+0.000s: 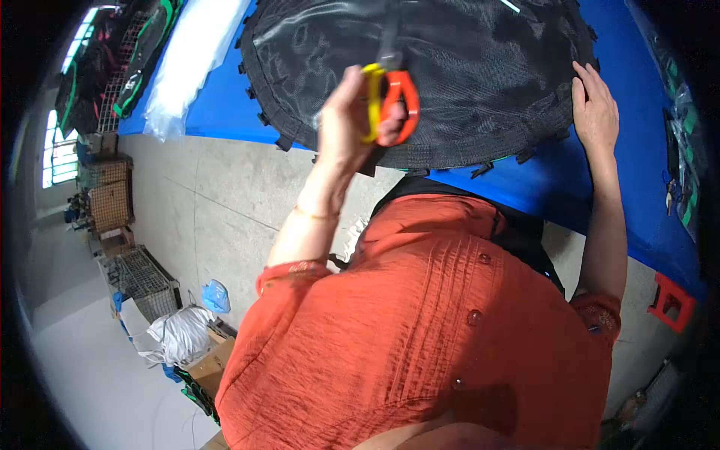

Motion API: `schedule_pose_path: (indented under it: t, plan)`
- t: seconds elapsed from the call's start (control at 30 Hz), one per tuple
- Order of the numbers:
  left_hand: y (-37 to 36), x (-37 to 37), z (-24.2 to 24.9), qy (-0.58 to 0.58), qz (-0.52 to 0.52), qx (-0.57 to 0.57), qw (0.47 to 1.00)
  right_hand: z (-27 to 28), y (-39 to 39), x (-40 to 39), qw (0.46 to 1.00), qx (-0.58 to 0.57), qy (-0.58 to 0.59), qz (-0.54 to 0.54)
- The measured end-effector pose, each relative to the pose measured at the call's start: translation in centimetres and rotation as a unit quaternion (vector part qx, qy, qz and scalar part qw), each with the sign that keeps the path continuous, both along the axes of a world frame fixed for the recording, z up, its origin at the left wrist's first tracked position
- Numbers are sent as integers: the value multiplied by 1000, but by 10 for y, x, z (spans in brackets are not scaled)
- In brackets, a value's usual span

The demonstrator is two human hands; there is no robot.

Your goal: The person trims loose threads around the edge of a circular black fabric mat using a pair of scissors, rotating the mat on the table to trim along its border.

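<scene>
My left hand is closed around the yellow and orange handles of a pair of scissors, whose blades point away from me and are blurred. The scissors are over a round black mesh mat with a thick stitched border and small black tabs around its edge. At the mat's right border rests my right hand, fingers stretched out and lying flat, with nothing held in them. A short white strip shows on the far part of the mat.
The mat lies on a blue table top. Clear plastic sheeting is at its left, and black and green items in plastic at its right. A red stool stands below at right. Wire crates and a white sack stand left.
</scene>
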State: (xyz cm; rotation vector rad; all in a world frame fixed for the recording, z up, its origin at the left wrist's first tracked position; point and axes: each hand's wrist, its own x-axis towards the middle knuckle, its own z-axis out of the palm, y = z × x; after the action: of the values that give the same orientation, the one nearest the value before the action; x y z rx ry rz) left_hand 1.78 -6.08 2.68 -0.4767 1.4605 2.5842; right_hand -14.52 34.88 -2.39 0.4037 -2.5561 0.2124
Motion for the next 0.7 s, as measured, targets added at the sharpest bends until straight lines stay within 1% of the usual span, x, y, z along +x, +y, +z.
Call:
schedule_pose_path:
  t: [0.1,0.17,0.2,0.33,0.37,0.47,0.5,0.57,0.7]
  plan:
    - [-54,29,2,-6,105,-3,994,3,3,1,999,35,-2,-27]
    - [-85,34,-5,2,167,-6,986,2,2,1,998,55,-4,-33]
    - [-90,32,-5,13,181,-25,983,3,1,2,997,63,-3,-38]
    - [-78,9,-10,37,142,11,989,8,5,9,990,112,-12,-80]
    - [-69,1,-9,31,142,2,989,10,6,13,987,128,-18,-95]
    - [-52,-22,-17,57,96,8,994,15,20,20,980,142,-39,-135]
    - [-44,-28,-18,79,87,21,993,14,27,21,979,137,-40,-145]
    - [-32,-39,-18,104,79,9,991,12,42,26,977,126,-40,-166]
    - [-25,-54,-21,135,78,-31,987,9,45,30,981,114,-5,-160]
